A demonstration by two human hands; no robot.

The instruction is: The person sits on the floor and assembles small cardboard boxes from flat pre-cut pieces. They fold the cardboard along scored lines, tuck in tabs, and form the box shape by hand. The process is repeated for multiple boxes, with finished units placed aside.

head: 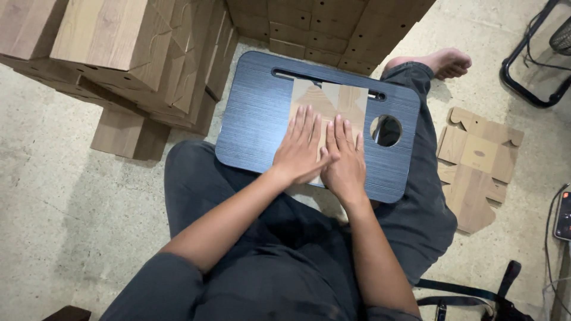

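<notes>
A dark blue lap tray [250,119] rests on my crossed legs, with a long slot at its far edge and a round hole at the right. On it lies a flat wood-grain cardboard cut-out [333,98], partly folded. My left hand [300,148] and my right hand [344,160] lie side by side, palms down and fingers spread, pressing flat on the cardboard's near part. The thumbs touch each other. Neither hand grips anything.
Stacks of folded wood-grain boxes [131,47] stand at the far left and behind the tray [333,24]. Unfolded flat cut-outs [476,166] lie on the concrete floor at the right. A black metal frame [529,71], a phone [562,215] and a strap [476,294] are at the right.
</notes>
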